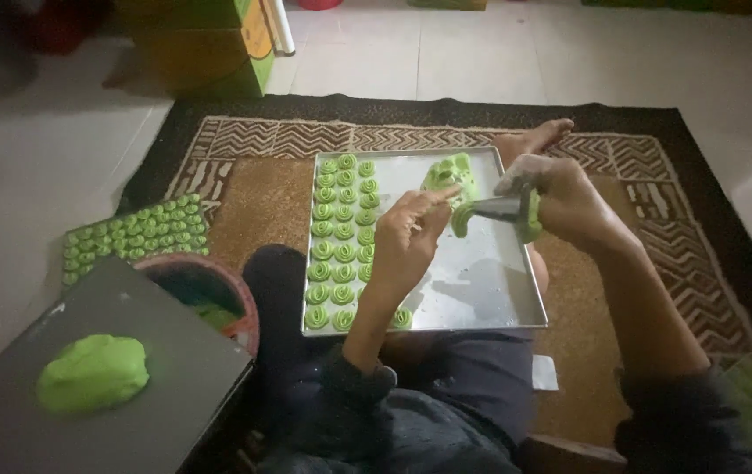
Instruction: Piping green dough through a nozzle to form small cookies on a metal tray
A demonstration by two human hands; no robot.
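Closest to the lens, at lower left, a soft lump of green dough (93, 372) sits on a dark board (121, 386), with a bowl (209, 285) and a second tray of piped green swirls (130, 235) just beyond. Further right, a metal baking tray (481, 290) rests across the person's lap, its left columns filled with green rosettes (343, 237). Over it the left hand (407, 241) pinches dough at the tip of the metal nozzle (492, 209), fingers closed lightly on it. At right, the right hand (560, 200) is clenched around the piping bag (527, 211). That dough looks light, soft and sticky, easily squashed, so it is best gripped at the bag's body, not the piped shape.
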